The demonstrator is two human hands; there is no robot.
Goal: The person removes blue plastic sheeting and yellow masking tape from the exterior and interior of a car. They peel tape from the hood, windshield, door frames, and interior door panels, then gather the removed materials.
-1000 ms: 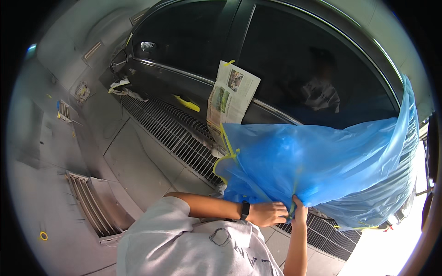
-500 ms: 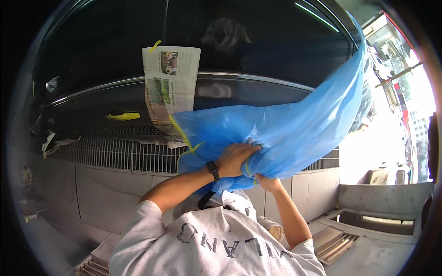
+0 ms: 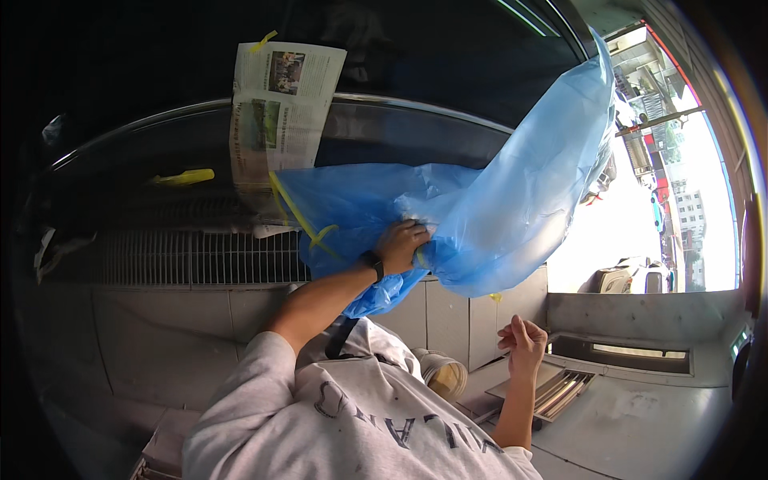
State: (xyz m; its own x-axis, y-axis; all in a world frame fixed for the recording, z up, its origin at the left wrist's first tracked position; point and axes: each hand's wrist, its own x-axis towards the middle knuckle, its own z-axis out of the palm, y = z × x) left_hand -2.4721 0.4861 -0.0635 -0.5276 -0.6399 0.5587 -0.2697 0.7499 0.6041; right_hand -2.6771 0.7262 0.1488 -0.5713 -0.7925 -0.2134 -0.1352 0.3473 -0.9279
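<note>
My left hand (image 3: 402, 245), with a black band on its wrist, is closed on a gathered fold of a blue plastic sheet (image 3: 512, 192). The sheet drapes across a dark car body (image 3: 400, 132) and rises to the upper right. Yellow tape (image 3: 290, 206) lines its left edge. Away from the sheet, lower and to the right, my right hand (image 3: 524, 342) is raised with its fingers curled toward the thumb. Whatever may be in that pinch is too small to make out. A small yellow scrap (image 3: 496, 298) shows under the sheet's lower edge.
Newspaper (image 3: 282, 112) is taped to the car left of the sheet. A yellow strip (image 3: 184, 178) lies farther left. Below the car are a floor grating (image 3: 208, 260) and pale floor panels (image 3: 176, 328). A pale tub (image 3: 444, 378) stands near my body.
My right hand has left the sheet and moved down and right, fingers curled. My left hand keeps its hold. The view has shifted, so the car sits higher and farther left.
</note>
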